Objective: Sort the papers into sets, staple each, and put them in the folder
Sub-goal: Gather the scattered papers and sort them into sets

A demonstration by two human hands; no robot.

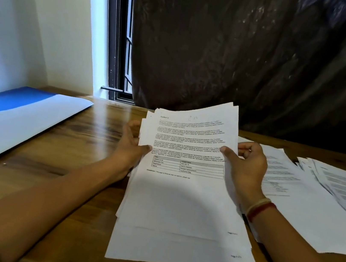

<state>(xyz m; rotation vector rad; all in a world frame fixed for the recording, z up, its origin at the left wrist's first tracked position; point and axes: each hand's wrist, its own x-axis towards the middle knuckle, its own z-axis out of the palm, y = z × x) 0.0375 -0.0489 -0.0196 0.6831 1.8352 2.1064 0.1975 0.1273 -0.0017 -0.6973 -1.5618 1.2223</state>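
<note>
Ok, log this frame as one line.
stage: sorting | left hand: grips paper stack, left edge | right hand: grips its right edge | folder: at left | loose papers: spread at right

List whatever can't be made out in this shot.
Head view only:
- Stack: print too small and blurred to read; its lower sheets are covered by those above.
- Left hand: fingers run behind the stack.
- Folder: cut off by the left edge.
- Loose papers: cut off by the right edge, text blurred.

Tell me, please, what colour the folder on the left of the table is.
The folder is blue and white; the head view shows it.
</note>
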